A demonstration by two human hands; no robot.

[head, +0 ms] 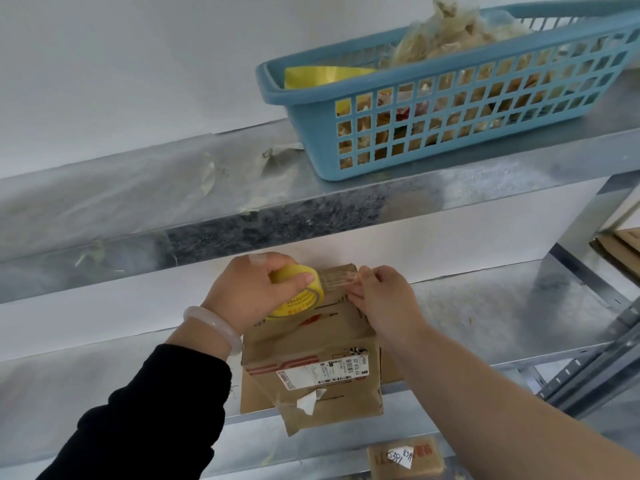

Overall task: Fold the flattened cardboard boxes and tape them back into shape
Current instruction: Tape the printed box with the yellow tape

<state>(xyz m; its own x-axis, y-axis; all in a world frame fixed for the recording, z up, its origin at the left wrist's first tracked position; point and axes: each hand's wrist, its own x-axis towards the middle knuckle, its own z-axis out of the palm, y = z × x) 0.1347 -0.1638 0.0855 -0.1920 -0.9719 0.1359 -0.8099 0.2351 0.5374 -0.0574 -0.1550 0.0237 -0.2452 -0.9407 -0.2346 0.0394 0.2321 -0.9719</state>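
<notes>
A brown cardboard box (311, 344) with a white shipping label stands on the middle metal shelf (485, 323). My left hand (249, 292) grips a yellow roll of clear tape (298, 292) over the box's far top edge. My right hand (381, 299) pinches the pulled-out end of the tape (339, 278) and holds it against the box top. A strip of clear tape stretches between the roll and my right fingers. A loose bit of old tape and a torn white sticker hang at the box's front.
A blue plastic basket (450, 109) filled with crumpled tape and a yellow piece sits on the upper shelf (173, 202). Flat cardboard (620, 247) lies at the right edge. Another taped brown parcel (405, 457) sits on the shelf below. A white wall is behind the shelves.
</notes>
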